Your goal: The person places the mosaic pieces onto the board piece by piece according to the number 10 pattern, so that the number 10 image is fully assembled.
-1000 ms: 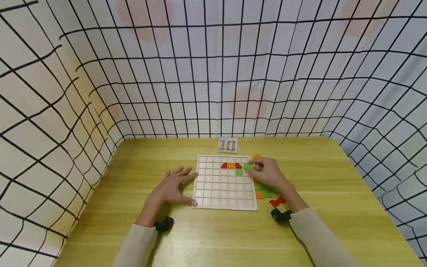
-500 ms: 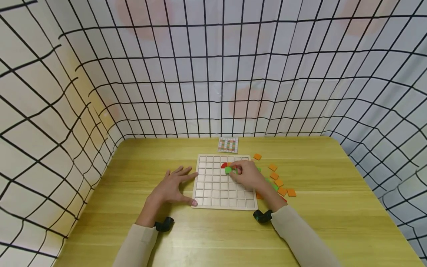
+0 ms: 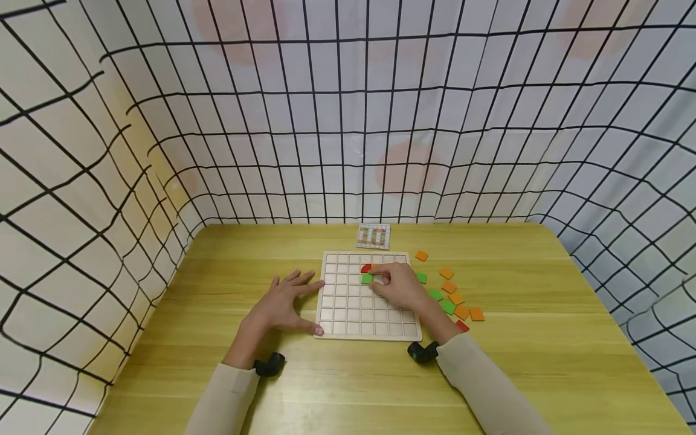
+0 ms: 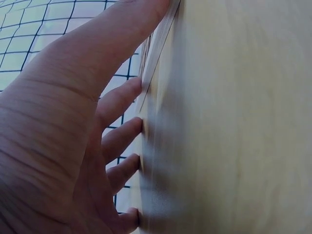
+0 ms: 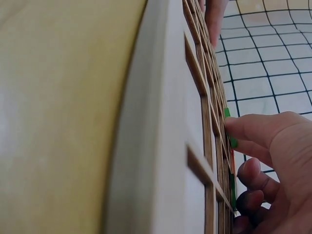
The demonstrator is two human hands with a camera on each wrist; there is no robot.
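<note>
A pale wooden board (image 3: 348, 311) divided into square cells lies flat on the table. My left hand (image 3: 284, 304) rests at its left side with fingers spread, thumb at the near left corner and index fingertip at the left edge. Over the board's upper right part, my right hand (image 3: 401, 285) pinches a green square tile (image 3: 367, 278) between thumb and index finger. That tile sits at a cell just below a red rounded piece (image 3: 366, 268). An orange tile (image 3: 375, 266) shows partly beside the red piece; my right hand hides the cells further right.
Loose orange tiles (image 3: 455, 298), green tiles (image 3: 447, 307) and a red piece (image 3: 462, 326) lie scattered right of the board. Behind the board is a small printed pattern card (image 3: 373, 236). White cloth with black grid lines (image 3: 348, 121) surrounds the wooden table (image 3: 337, 386).
My right hand has carried the green tile leftward from the board's right edge and lowered it at the cell below the red rounded piece. My left hand has stayed in place.
</note>
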